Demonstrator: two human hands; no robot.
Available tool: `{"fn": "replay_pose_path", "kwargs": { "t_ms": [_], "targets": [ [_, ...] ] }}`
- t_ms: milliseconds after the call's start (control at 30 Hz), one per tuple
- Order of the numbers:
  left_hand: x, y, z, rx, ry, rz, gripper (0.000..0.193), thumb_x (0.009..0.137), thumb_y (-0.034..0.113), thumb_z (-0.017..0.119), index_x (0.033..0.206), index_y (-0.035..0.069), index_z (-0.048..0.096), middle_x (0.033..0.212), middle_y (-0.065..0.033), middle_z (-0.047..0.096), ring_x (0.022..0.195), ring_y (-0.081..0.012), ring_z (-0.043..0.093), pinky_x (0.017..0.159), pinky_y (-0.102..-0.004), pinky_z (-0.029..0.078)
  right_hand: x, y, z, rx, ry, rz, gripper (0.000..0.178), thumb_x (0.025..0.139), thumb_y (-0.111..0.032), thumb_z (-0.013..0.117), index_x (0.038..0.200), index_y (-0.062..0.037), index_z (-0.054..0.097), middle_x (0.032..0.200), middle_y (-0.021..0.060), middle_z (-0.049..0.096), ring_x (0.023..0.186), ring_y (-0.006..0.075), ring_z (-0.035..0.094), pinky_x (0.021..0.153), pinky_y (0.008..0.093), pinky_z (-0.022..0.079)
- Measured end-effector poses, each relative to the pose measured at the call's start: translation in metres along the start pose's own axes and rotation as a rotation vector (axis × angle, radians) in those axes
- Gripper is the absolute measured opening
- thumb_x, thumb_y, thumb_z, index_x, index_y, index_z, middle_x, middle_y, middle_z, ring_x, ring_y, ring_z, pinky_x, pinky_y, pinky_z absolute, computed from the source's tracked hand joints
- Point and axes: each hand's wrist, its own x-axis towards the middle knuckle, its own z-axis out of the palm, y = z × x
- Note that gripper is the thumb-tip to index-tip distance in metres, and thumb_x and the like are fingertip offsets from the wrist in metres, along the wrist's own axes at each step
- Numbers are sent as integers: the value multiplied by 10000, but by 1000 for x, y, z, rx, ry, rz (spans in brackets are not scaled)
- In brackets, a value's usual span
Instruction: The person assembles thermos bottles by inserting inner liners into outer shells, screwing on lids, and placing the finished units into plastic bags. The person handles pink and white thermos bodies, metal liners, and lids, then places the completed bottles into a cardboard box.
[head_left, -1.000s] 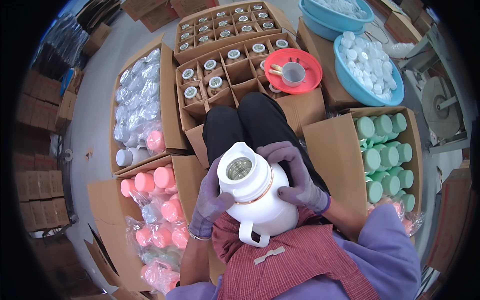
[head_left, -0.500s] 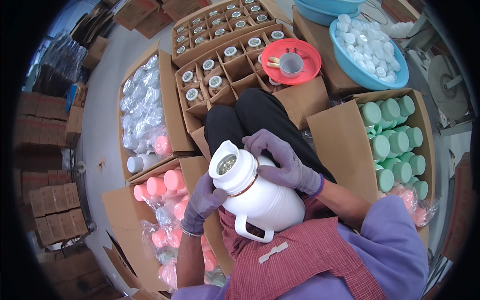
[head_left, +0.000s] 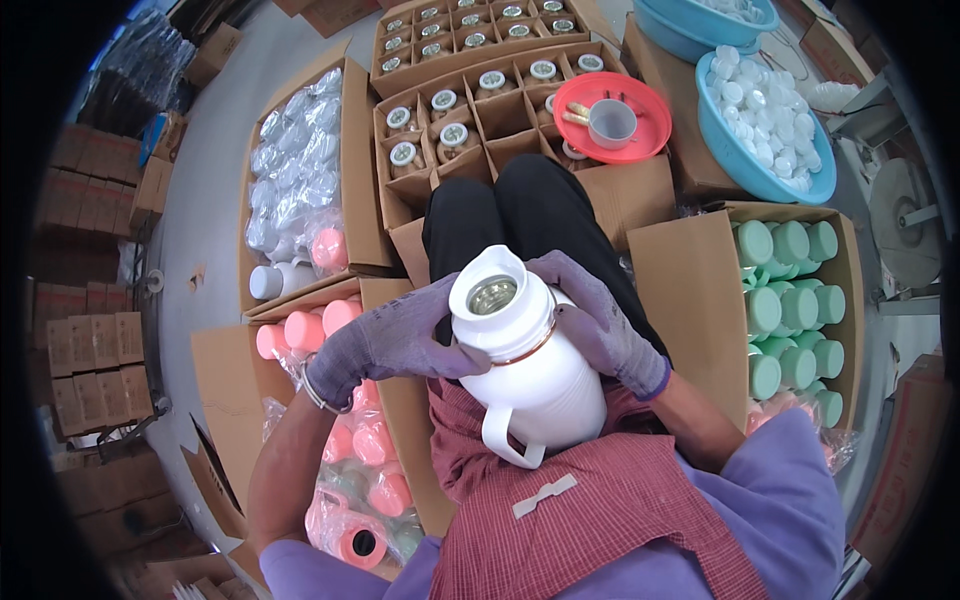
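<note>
White vacuum flask (head_left: 525, 365) held over the lap, tilted, open mouth up and toward the knees, shiny glass liner visible inside the neck, a thin coppery band below the collar, loop handle pointing down at the apron. Clamped between both gloved hands. Left hand (head_left: 395, 340) wrapped against the flask's left side at the shoulder, fingers closed onto the white body just under the collar. Right hand (head_left: 590, 315) curled over the far right side of the collar and shoulder, fingers bent onto it, thumb side hidden behind the flask. Both in grey-purple knit gloves.

Under the hands: black trousers (head_left: 530, 215) and a red checked apron (head_left: 590, 500).

Beyond the left hand, out to its left: an open carton of pink flask bodies (head_left: 300, 330) in clear bags, and farther off a carton of clear-wrapped pieces (head_left: 290, 150).

Ahead of both hands, past the knees: divided cartons of glass liners (head_left: 445, 100) standing in cells, a red round lid (head_left: 612, 115) resting across one carton with a grey cup (head_left: 610, 122) on it.

Out to the right of the right hand: an open carton of mint-green flask bodies (head_left: 795, 300) lying in rows. Farther ahead on that side: a blue basin (head_left: 745, 165) filled with white caps (head_left: 765, 100).
</note>
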Motion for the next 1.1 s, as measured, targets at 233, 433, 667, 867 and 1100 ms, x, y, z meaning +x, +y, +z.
{"fn": "replay_pose_path", "kwargs": {
  "t_ms": [233,433,667,867,1100],
  "targets": [
    [26,10,-2,21,-47,-13,660,858,372,731,1352,-17,529,1207,-114,666,1091,-175,607,1014,-342,465,26,-59,-18,-26,-96,510,689,818,-266,775,1349,40,463,1236,152,611,1172,205,592,1010,352,467],
    [32,10,32,-188,90,183,925,838,421,771,1512,-9,308,1415,-176,529,1335,-245,484,1134,-362,359,9,-8,-52,491,-85,467,866,739,-278,784,1469,-20,396,1347,89,566,1255,179,533,1081,341,417],
    [49,-38,101,-118,700,371,1163,668,422,888,1518,-50,250,1440,-231,414,1358,-362,402,1155,-435,323,21,20,-80,438,-200,510,824,823,-359,745,1485,6,417,1371,97,578,1265,183,547,1085,334,432],
    [39,-40,102,98,884,370,1139,607,503,906,1435,-54,355,1396,-249,438,1300,-410,447,1120,-470,367,35,-12,-73,161,-229,564,659,942,-303,658,1486,-6,433,1380,77,577,1275,160,526,1097,310,405],
    [46,-55,95,182,833,580,1017,634,444,907,1385,-52,432,1391,-250,454,1288,-418,481,1102,-465,403,29,-54,-36,-68,-34,667,699,871,-268,684,1476,-30,427,1359,93,568,1233,151,530,1043,326,428]
  ]
}}
